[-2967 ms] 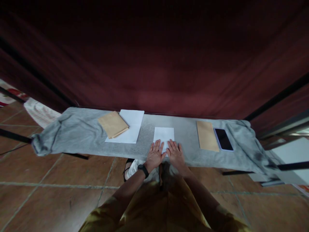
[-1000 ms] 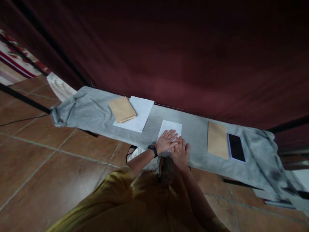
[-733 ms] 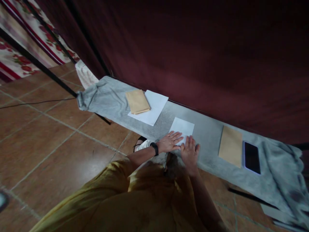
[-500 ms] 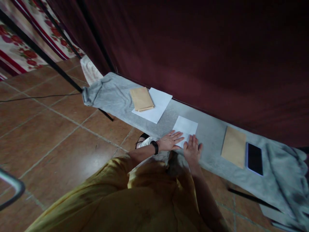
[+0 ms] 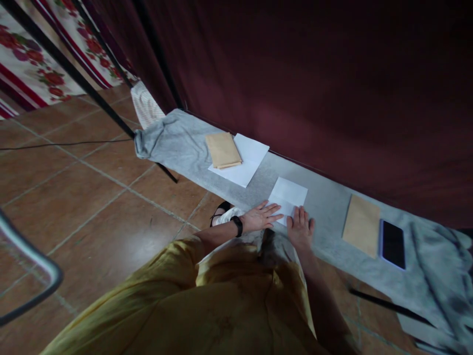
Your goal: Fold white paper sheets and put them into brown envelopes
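A white sheet of paper (image 5: 290, 190) with a crease across it lies on the narrow cloth-covered bench in front of me. My left hand (image 5: 260, 217), with a black band at the wrist, rests flat on the paper's lower left, fingers spread. At its lower right corner, my right hand (image 5: 300, 227) presses down with the fingers stretched out. Neither hand grips anything. Farther left, a small stack of brown envelopes (image 5: 223, 150) lies partly on more white paper (image 5: 254, 157). To the right lies a single brown envelope (image 5: 361, 226) beside a dark-screened phone (image 5: 392, 244).
Grey cloth (image 5: 325, 207) covers the bench and bunches at both ends. A dark red curtain (image 5: 295, 88) hangs right behind it. A black pole (image 5: 74, 71) slants at the left, and a curved metal tube (image 5: 55, 276) stands at lower left above the tiled floor.
The view has shifted slightly, so the bench and its items sit a little farther right. Both hands stay on the paper, the right one now slightly farther from the left.
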`<state>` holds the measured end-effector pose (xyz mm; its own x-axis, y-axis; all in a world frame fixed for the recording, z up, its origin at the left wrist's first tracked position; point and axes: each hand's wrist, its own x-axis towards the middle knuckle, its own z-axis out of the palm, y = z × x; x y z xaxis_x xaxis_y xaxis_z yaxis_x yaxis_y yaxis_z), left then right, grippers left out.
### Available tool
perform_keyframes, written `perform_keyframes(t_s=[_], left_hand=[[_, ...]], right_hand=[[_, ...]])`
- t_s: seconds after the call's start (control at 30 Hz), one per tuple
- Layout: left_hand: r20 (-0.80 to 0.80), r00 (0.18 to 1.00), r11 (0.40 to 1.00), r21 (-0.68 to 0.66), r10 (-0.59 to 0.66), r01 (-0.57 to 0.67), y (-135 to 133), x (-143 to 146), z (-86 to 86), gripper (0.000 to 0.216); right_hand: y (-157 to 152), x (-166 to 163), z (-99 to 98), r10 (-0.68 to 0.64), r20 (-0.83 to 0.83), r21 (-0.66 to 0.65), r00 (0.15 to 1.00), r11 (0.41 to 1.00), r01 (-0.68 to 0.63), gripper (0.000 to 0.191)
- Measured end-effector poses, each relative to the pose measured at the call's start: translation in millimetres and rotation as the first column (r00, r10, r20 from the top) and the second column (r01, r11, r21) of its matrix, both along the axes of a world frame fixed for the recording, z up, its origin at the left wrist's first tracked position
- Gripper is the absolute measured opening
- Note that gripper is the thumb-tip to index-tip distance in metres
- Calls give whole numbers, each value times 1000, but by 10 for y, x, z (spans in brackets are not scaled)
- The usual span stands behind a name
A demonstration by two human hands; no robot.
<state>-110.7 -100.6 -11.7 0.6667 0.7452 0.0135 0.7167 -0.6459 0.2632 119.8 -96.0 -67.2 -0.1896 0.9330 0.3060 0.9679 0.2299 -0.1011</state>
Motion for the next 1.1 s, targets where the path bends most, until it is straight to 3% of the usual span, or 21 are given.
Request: perform_keyframes(t_s=[0.17, 0.5, 0.77, 0.9, 1.0, 1.1], left_hand=[[5, 1000, 999, 35, -5, 5, -35, -44, -35, 53], [47, 997, 994, 98, 54, -58, 35, -71, -126, 46], [-23, 998, 995, 74, 65, -63, 122, -11, -28, 41], [-130, 989, 993, 101, 66, -53, 143, 72, 45, 45], [-170, 982, 992, 112, 85, -66, 153, 124, 96, 42], [-168, 978, 986, 132, 125, -103, 135, 182, 138, 41]], right_hand=[[-59, 101, -7, 16, -7, -31, 1000, 999, -16, 58], [-319, 158, 19, 60, -24, 32, 998, 998, -59, 52], [-394, 155, 84, 53, -120, -45, 991, 997, -59, 50], [-320, 45, 181, -111, -239, -103, 965, 991, 88, 48], [-208, -91, 288, -355, -317, -206, 879, 931, 302, 44], [-94, -204, 380, -463, -416, -300, 783, 882, 363, 39]])
